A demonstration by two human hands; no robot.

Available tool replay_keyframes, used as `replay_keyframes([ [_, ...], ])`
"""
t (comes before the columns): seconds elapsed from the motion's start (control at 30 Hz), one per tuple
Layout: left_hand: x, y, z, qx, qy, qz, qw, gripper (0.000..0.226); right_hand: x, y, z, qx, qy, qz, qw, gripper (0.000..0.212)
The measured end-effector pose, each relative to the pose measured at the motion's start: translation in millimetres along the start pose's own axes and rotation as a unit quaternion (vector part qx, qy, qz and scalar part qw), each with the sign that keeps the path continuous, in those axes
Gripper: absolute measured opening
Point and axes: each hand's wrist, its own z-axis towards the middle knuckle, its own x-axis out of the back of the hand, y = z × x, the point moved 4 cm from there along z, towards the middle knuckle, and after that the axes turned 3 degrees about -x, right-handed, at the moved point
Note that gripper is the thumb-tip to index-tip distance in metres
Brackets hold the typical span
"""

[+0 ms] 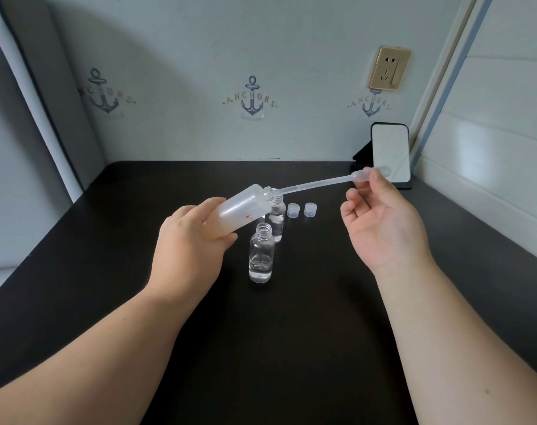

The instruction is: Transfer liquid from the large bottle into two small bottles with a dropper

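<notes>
A: What is the left hand [189, 240] doing?

B: It is wrapped around the lower body of the large bottle [242, 212], a frosted translucent one with a small red mark, held above the dark table [307, 332] and tilted so its open neck points up and to the right.

A: And the right hand [383, 222]?

B: Palm up, thumb and fingertips pinching the bulb of the plastic dropper [322, 183]. The long stem runs leftward and down, and its tip sits inside the large bottle's mouth.

A: Where are the small bottles?

B: Both stand upright on the table with no caps on. The near small bottle [261, 257] is clear glass with a little clear liquid at the bottom. The far small bottle [276, 220] stands just behind it, partly hidden by the large bottle's neck.

A: Their caps?

B: Two translucent caps [301, 209] lie side by side just right of the far bottle. A phone [390, 151] leans upright at the far right corner of the table, near the wall.
</notes>
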Motion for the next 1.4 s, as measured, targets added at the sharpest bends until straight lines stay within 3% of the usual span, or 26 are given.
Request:
replay_keyframes([
  [0.27, 2.2, -2.9, 1.8, 0.027, 0.017, -0.034, 0.999, 0.046, 6.8, -5.2, 2.6, 0.013, 0.05, 0.097, 0.994, 0.01],
  [0.5, 1.0, 0.1, 0.4, 0.049, 0.006, -0.089, 0.995, 0.034, 4.1, -5.2, 0.5, 0.011, 0.041, 0.102, 0.994, 0.028],
  [0.67, -0.4, -2.4, 0.9, 0.078, -0.005, -0.112, 0.991, 0.028, 4.3, -4.4, 0.8, 0.003, 0.048, 0.124, 0.991, 0.021],
  [1.07, -1.5, -1.1, 0.4, 0.106, -0.021, -0.13, 0.986, 0.042, 5.3, -4.3, 1.8, 0.0, 0.067, 0.108, 0.992, 0.024],
  [1.17, 2.3, 0.1, -1.2, 0.107, 0.002, -0.186, 0.977, 0.05, 6.1, -4.2, 2.2, -0.002, 0.073, 0.108, 0.991, 0.016],
  [1.3, 19.7, 4.7, -5.8, 0.069, 0.097, -0.204, 0.972, 0.047, 6.4, -4.1, 2.3, -0.002, 0.076, 0.109, 0.991, 0.015],
  [1.4, 28.7, 11.9, -10.9, 0.018, 0.132, -0.19, 0.973, 0.031, 5.9, -4.5, 2.1, -0.003, 0.078, 0.106, 0.991, 0.016],
])
